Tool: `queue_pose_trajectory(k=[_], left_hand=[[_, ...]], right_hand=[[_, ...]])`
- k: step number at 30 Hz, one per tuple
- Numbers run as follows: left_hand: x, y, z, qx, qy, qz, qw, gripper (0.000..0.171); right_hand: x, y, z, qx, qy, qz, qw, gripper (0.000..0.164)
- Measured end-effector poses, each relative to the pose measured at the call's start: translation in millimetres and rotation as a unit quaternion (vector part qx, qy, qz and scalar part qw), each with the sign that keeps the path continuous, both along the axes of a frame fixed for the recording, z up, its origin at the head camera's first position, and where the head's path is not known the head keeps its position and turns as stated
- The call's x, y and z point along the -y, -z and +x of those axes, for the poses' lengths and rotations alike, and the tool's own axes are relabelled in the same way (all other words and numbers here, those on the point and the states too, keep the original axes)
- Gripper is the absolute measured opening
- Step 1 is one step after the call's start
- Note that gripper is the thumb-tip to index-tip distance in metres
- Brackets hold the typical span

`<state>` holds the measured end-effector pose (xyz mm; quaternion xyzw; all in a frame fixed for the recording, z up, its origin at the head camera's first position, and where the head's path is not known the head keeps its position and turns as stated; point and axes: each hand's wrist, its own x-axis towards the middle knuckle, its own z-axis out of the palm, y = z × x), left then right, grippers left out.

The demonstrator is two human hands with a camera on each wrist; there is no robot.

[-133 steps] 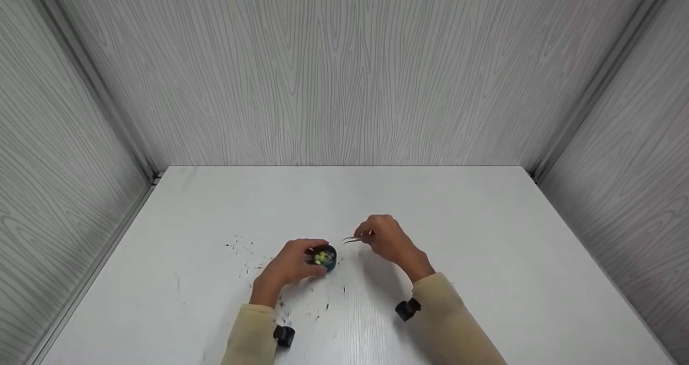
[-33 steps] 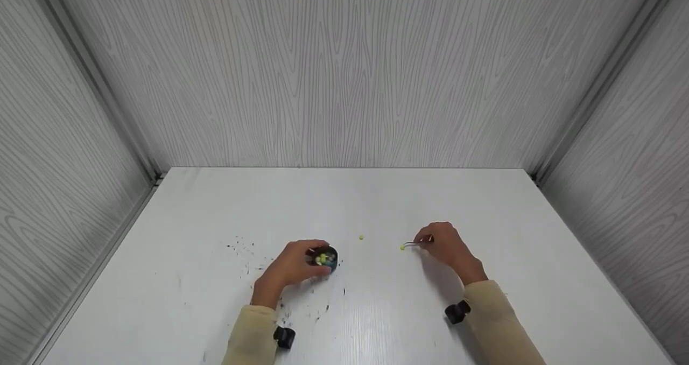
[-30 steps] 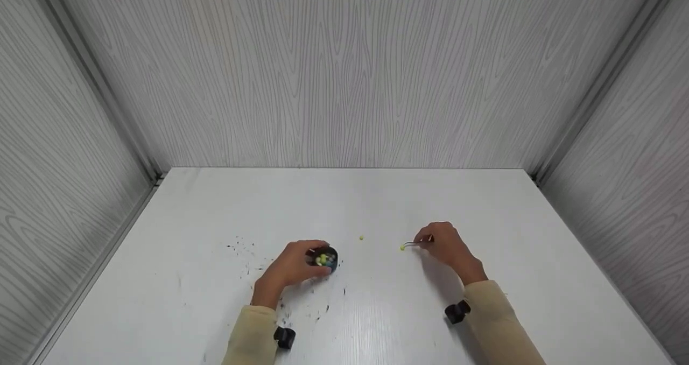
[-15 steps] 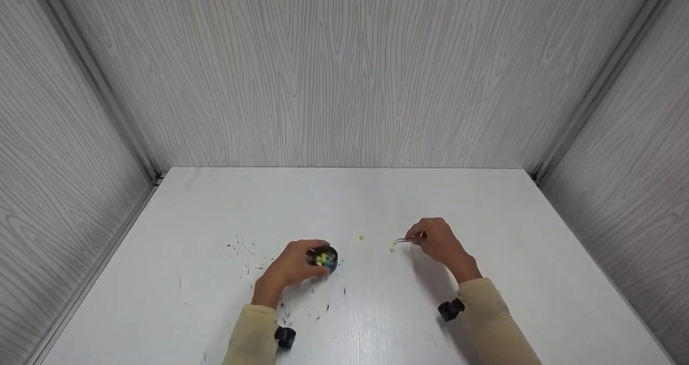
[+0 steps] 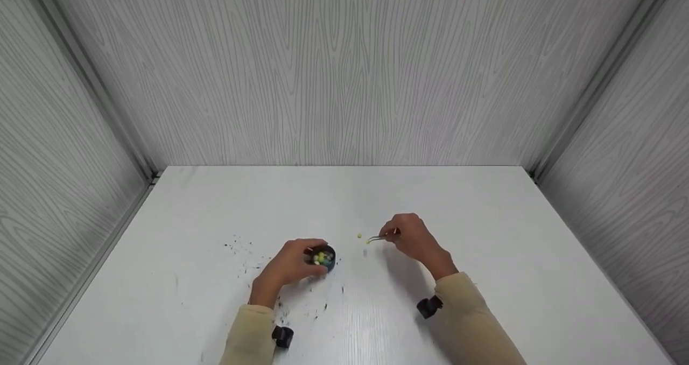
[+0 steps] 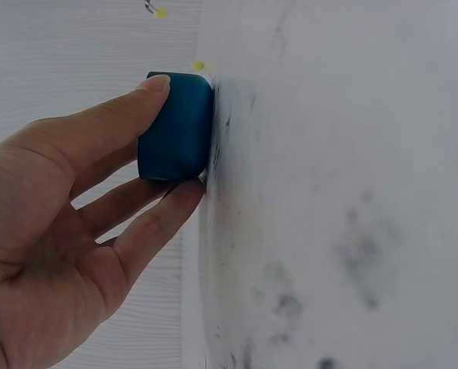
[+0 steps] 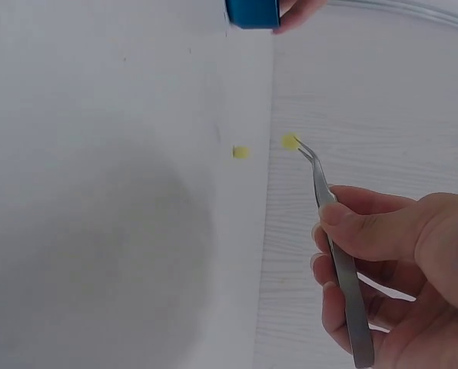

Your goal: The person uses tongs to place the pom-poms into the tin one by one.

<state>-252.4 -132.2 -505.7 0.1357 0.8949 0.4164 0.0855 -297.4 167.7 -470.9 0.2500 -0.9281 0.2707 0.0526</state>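
Note:
My left hand (image 5: 288, 262) grips a small teal-blue cup (image 6: 179, 127) standing on the table, thumb on one side and fingers on the other. Inside the cup are several small beads (image 5: 323, 258), mostly yellow and green. In my right hand (image 5: 417, 241), pinched between thumb and fingers, are bent-tip metal tweezers (image 7: 344, 284). A yellow bead (image 7: 290, 141) is at the tweezer tips, above the table. Another yellow bead (image 5: 359, 236) lies on the table between the cup and the tweezers, just left of the tips in the head view.
The white tabletop (image 5: 484, 214) carries dark specks (image 5: 239, 244) left of the cup and more below it. Grey wood-grain panels (image 5: 344, 74) rise at the back and both sides. Black wrist cameras (image 5: 429, 307) sit on both sleeves.
My right hand first went right, and a yellow bead appeared at the tweezer tips. It has since come back left with that bead. Another bead now lies mid-table. My left hand stays put.

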Motion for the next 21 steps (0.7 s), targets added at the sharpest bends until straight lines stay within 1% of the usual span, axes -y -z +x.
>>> queue_pose_trajectory(k=[4, 8, 15, 18, 21], left_hand=[[-0.1, -0.7, -0.6, 0.002, 0.001, 0.000, 1.0000, 0.056], [-0.4, -1.1, -0.8, 0.006, -0.003, -0.003, 1.0000, 0.056], [-1.5, 0.0, -1.0, 0.009, -0.007, -0.003, 0.9999, 0.057], [-0.8, 0.3, -0.7, 0.002, -0.001, -0.004, 1.0000, 0.056], [0.4, 0.4, -0.8, -0.011, 0.011, -0.001, 0.9999, 0.056]], right_hand=[[14.8, -2.6, 0.3, -0.002, -0.015, -0.002, 1.000, 0.017], [28.7, -4.4, 1.0, 0.008, -0.017, -0.001, 1.000, 0.018], [45.7, -2.8, 4.7, 0.012, -0.039, -0.005, 0.999, 0.017], [52.1, -1.5, 4.4, 0.000, -0.050, -0.001, 0.999, 0.017], [58.5, -1.6, 3.7, -0.005, -0.052, 0.004, 0.999, 0.017]])
